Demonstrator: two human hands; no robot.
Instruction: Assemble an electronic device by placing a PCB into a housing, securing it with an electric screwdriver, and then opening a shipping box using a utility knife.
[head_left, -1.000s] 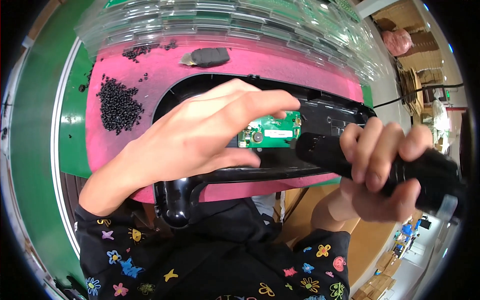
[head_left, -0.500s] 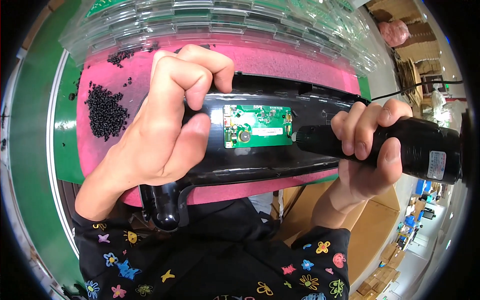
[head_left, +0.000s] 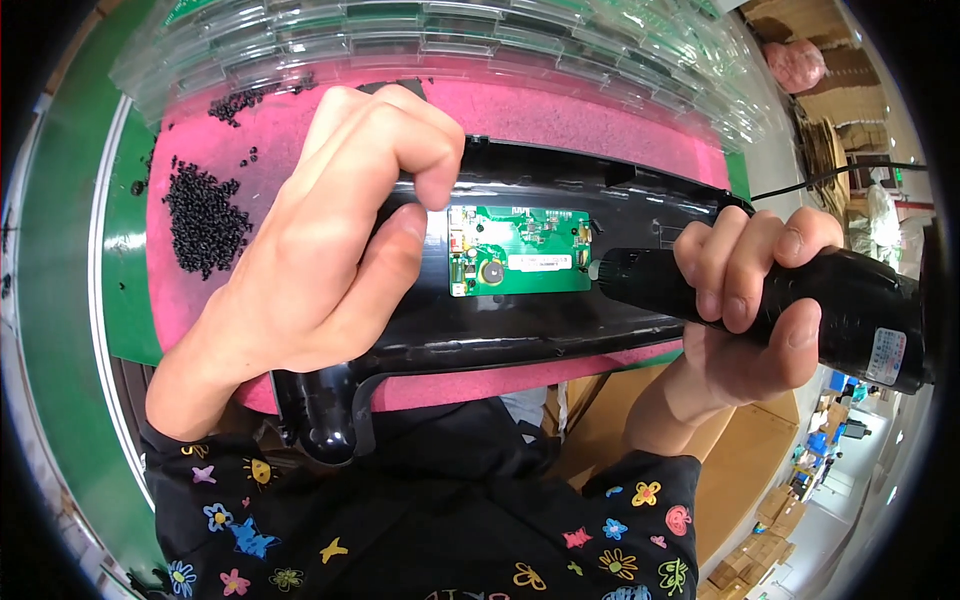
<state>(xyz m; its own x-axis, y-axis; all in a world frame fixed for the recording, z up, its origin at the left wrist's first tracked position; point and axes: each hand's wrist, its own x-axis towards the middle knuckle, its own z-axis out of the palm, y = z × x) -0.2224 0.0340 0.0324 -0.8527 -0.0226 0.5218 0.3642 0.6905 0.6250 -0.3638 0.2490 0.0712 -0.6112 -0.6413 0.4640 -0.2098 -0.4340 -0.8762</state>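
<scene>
— Start at the left. What's there?

— A heap of small black screws [head_left: 205,215] on the pink foam mat [head_left: 560,120], with a few strays further up. Next to it the left hand [head_left: 330,240] presses down on the black plastic housing [head_left: 520,330], fingers curled together, thumb and forefinger pinched near the left edge of the green circuit board [head_left: 520,250]. Whether they grip a screw, I cannot tell — the fingertips cover the spot.

— And the board itself?

— It sits in a recess in the middle of the housing, which lies across the mat. To the right, the right hand [head_left: 745,300] is wrapped tight around a black electric screwdriver [head_left: 760,295], whose nose sits at the board's right edge.

— What could go wrong?

— My guess: if the bit meets the board at an angle it may skid onto the components, and the left fingertips are close enough to be caught. The housing overhangs the mat's near edge, so a hard push might rock it.

— Anything you can't make out?

— The bit's tip and any screw hole are hidden by the driver's nose. The clear plastic trays [head_left: 450,40] at the top are cut off, and their contents are hard to make out. The driver's cable runs out of view.
</scene>
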